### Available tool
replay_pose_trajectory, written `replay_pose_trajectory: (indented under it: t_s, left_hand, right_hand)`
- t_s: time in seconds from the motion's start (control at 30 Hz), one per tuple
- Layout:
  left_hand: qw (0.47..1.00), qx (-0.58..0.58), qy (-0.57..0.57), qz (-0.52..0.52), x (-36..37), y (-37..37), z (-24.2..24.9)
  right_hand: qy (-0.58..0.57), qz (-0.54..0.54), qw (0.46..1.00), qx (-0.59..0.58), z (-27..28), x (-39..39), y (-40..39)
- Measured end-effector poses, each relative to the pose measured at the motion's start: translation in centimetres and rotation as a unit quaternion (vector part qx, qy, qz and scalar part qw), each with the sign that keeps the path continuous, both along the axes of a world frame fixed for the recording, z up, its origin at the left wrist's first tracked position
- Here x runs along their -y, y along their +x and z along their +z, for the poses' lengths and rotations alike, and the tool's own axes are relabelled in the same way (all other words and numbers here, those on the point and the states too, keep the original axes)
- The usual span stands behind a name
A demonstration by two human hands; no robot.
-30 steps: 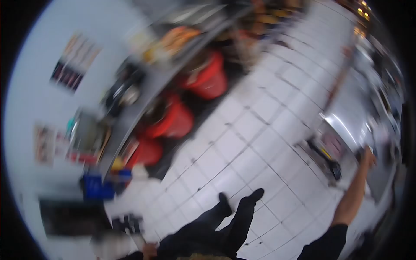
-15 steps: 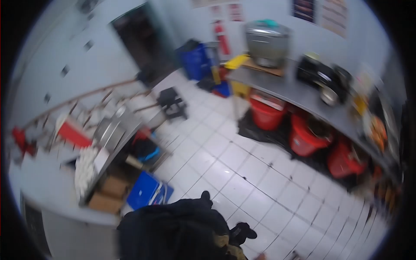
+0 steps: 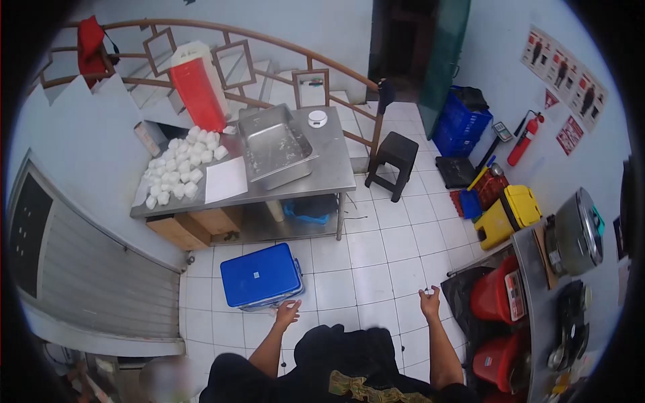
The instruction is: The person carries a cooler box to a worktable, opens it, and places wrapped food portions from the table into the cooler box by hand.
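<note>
My left hand (image 3: 288, 313) is held out in front of me, empty, its fingers loosely apart. Closest to it is a cooler with a blue lid (image 3: 261, 274) on the tiled floor; the fingertips overlap the area by its lower right corner in this view. On the other side, my right hand (image 3: 430, 301) hangs over the floor with thumb and fingers spread, holding nothing. A black plastic sheet (image 3: 459, 295) lies beside that hand, under the red buckets (image 3: 492, 295).
Ahead stands a steel table (image 3: 334, 154) with many white wrapped lumps (image 3: 178, 164), a white sheet (image 3: 226, 180), a deep metal pan (image 3: 275, 144) and a small round scale (image 3: 318, 119). A black stool (image 3: 396, 156) and yellow bin (image 3: 505, 216) stand right. A steel counter (image 3: 541, 316) runs along the right.
The view has swung right and steadied, bringing the steel table and cooler in front of me. Both hands have come into view, reaching forward.
</note>
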State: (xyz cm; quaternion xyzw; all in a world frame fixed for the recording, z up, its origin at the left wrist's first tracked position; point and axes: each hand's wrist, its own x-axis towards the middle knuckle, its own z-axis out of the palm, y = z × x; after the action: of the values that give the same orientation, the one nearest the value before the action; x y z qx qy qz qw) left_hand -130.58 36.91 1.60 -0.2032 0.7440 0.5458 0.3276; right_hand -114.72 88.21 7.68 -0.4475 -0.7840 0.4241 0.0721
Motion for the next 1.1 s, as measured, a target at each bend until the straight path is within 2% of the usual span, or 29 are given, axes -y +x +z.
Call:
replay_pose_trajectory:
  t_s: [0.1, 0.17, 0.23, 0.3, 0.37, 0.43, 0.5, 0.57, 0.67, 0.73, 0.8, 0.9, 0.97, 1.0, 1.03, 1.1]
  left_hand:
    - [0.997, 0.027, -0.011, 0.078, -0.1, -1.7, -1.1]
    - [0.989, 0.050, -0.012, 0.139, -0.8, -2.9, -1.1]
    - [0.979, 0.047, -0.002, 0.196, -1.9, -5.7, -1.3]
    - [0.973, 0.028, 0.006, 0.229, -2.9, -9.4, -1.6]
    - [0.961, 0.017, -0.015, 0.276, -5.1, -14.0, -0.4]
    - [0.946, 0.006, -0.027, 0.323, -7.8, -18.1, 1.1]
    - [0.930, -0.001, -0.044, 0.364, -10.6, -22.2, 2.9]
    - [0.918, 0.011, -0.068, 0.390, -14.3, -24.3, 4.9]
    - [0.936, 0.006, -0.113, 0.333, -19.3, -25.8, 7.5]
    - [0.909, 0.035, -0.125, 0.396, -23.0, -26.4, 9.3]
    - [0.877, 0.063, -0.111, 0.463, -26.9, -25.3, 10.1]
    - [0.844, 0.138, -0.111, 0.506, -32.1, -22.6, 9.8]
    - [0.826, 0.163, -0.104, 0.529, -34.6, -18.1, 6.4]
    - [0.861, 0.164, -0.143, 0.460, -34.8, -14.2, 3.6]
    - [0.871, 0.170, -0.245, 0.389, -36.9, -13.4, 4.3]
    - [0.845, 0.217, -0.221, 0.437, -40.6, -14.0, 5.1]
  right_hand:
    - [-0.018, -0.030, 0.996, 0.086, -8.9, -2.3, -6.7]
    - [-0.068, 0.004, 0.994, 0.091, -9.4, -0.7, -11.7]
    - [0.001, 0.040, 0.995, 0.089, -10.0, 0.7, -17.4]
    - [-0.004, 0.062, 0.998, 0.016, -9.1, 0.8, -25.6]
    - [0.052, 0.069, 0.982, -0.167, -7.7, 0.8, -37.1]
    - [0.037, 0.117, 0.965, -0.230, -3.8, 0.4, -51.0]
    - [0.001, 0.183, 0.953, -0.243, 0.1, 0.7, -64.7]
    - [0.071, 0.235, 0.926, -0.286, 1.3, 1.1, -77.0]
    - [0.086, 0.332, 0.924, -0.169, 4.8, -0.3, -91.2]
    - [0.092, 0.360, 0.918, -0.140, 4.7, -0.1, -98.9]
    - [0.129, 0.395, 0.903, -0.113, 4.5, -0.1, -104.0]
    - [0.156, 0.444, 0.880, -0.058, 4.0, 0.0, -108.3]
    - [0.171, 0.477, 0.862, -0.024, 3.2, 0.0, -109.6]
    - [0.193, 0.480, 0.855, -0.038, 2.2, 0.1, -110.1]
    - [0.183, 0.482, 0.856, -0.026, 2.4, 0.2, -110.4]
    - [0.166, 0.483, 0.860, -0.001, 3.2, 0.1, -110.9]
